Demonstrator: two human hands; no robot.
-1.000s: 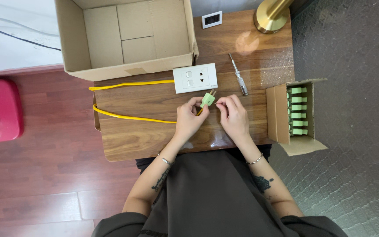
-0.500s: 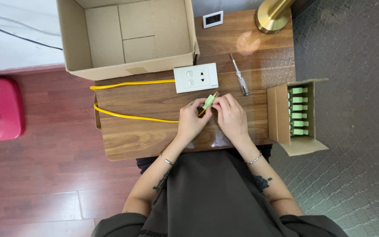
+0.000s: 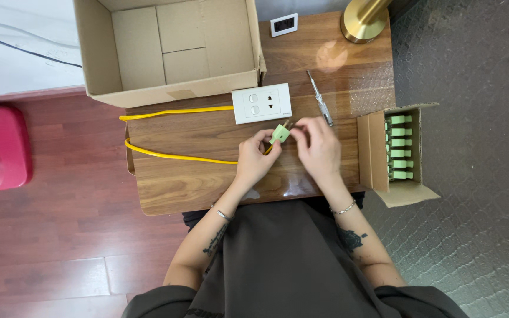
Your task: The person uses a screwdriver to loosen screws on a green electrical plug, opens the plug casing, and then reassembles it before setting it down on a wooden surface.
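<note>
head view: 2 hands, left hand (image 3: pixel 256 160) and right hand (image 3: pixel 318 146), fingers pinched around 1 green plug (image 3: pixel 280 133).

Screwdriver (image 3: pixel 320 99) between socket plate (image 3: pixel 262 103) and carton (image 3: pixel 371 150)

A single head-worn camera looked almost straight down from fairly high over the wooden table (image 3: pixel 184 188), taking in lap, floor and probably a wall edge.
</note>
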